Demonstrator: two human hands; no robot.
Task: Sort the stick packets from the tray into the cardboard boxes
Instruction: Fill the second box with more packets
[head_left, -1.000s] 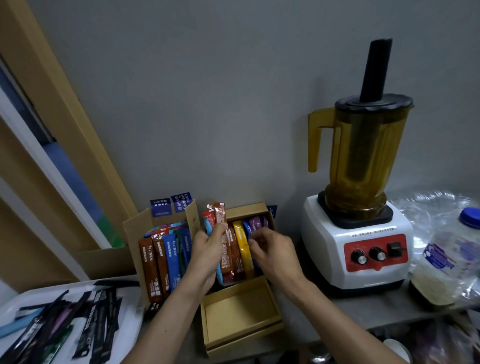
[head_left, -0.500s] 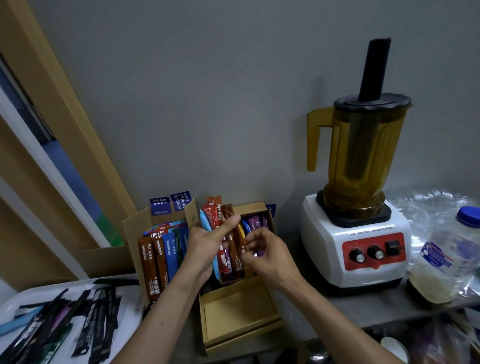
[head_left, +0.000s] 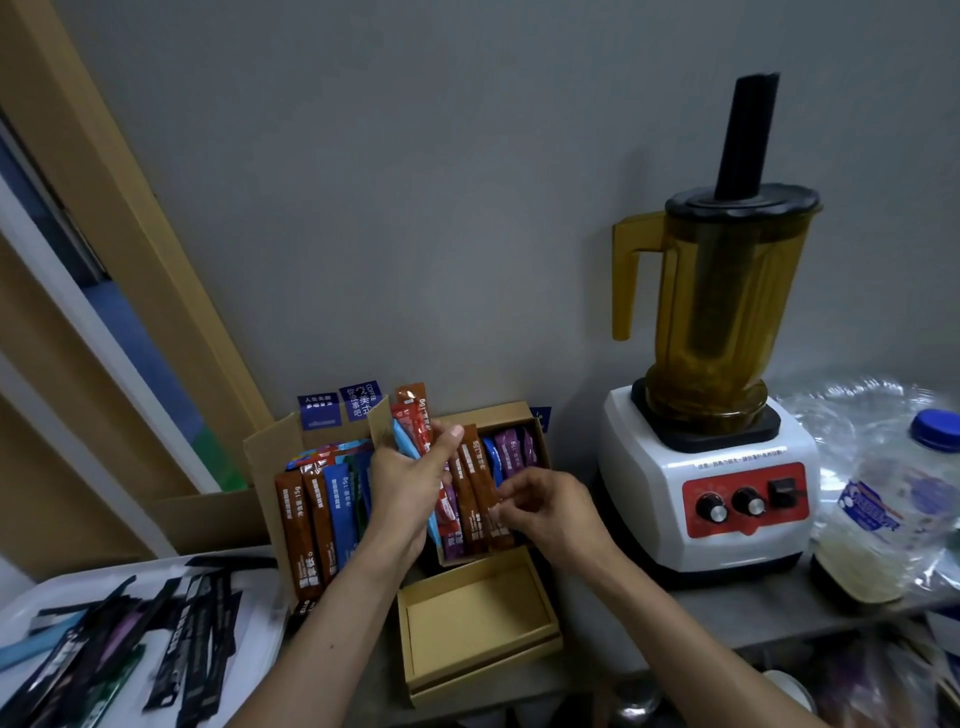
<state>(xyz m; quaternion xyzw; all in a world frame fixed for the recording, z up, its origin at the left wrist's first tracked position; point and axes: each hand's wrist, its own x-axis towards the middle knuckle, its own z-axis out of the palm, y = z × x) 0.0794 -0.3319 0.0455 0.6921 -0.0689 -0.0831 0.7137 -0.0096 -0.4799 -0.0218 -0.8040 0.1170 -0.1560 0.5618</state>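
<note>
Packets (head_left: 317, 509) are split three ways right now.

In hand: a bundle (head_left: 415, 421) of red, light-blue and orange ones is in the left hand (head_left: 410, 483), held up over the wall between the two boxes. The grip is curled round it, thumb across the front. The right hand (head_left: 545, 512) has its grip pinched on the lower end of a brown packet (head_left: 480, 483) standing in the right box (head_left: 519, 410). Could be seating it or straightening it, can't tell which.

Done: the left box (head_left: 262, 457) looks close to full, with brown and blue sticks upright in a row. The right box holds brown, blue and purple ones, also upright.

Left: the tray (head_left: 260, 608) at lower left carries a loose heap (head_left: 197, 623) of mostly dark sticks, with a light-blue one at its edge. Too blurred to count. My read is past the middle but not near done: the bundle has to go in first, then the whole heap.

Around it: a shallow empty box (head_left: 467, 623) lies open on the table (head_left: 727, 618), just in front of the right box. It may be a lid. The blender (head_left: 706, 467) stands near the boxes on the right and the bottle (head_left: 883, 514) is further out. Neither blocks the hands.
</note>
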